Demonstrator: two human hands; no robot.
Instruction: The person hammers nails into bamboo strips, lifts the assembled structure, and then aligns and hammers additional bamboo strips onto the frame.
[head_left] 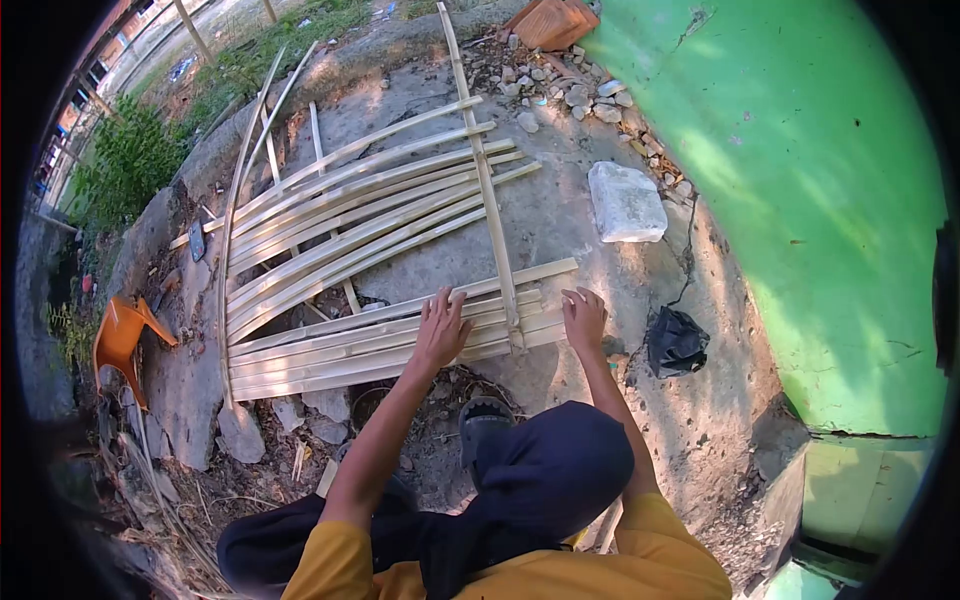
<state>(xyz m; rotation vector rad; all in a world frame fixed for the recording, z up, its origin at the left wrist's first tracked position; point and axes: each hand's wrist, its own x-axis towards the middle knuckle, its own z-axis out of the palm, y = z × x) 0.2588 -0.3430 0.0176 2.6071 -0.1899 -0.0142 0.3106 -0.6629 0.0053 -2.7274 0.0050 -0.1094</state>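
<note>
Bamboo slats (330, 350) lie side by side on the cracked concrete ground (560, 230) in front of us. They form the near band of a loose mat that fans out towards the grass on the left. A second, wider band of slats (350, 215) lies further off, and one long cross strip (487, 190) runs away from us over and under both bands.

Our left hand (441, 330) lies flat on the near band just left of the cross strip, palm down and fingers spread. It presses on the slats and grips nothing. Our right hand (584, 320) rests open on the slat ends just right of the strip, fingers together, and also closes on nothing.

We judge this to be the step of packing the near slats tight and squaring their ends against the cross strip. The weave is at an early stage, since only one cross strip is in and a gap shows between the two bands.

The next move calls for even downward pressure from both palms while the slats slide edge to edge, so that none rides over its neighbour or slips out from under the strip. The slats look springy, so any end we let go may lift.

A pale stone block (627, 200) sits beyond the right hand, a black bag (676, 342) lies just beside it, and a green wall (800, 200) stands to the right.
</note>
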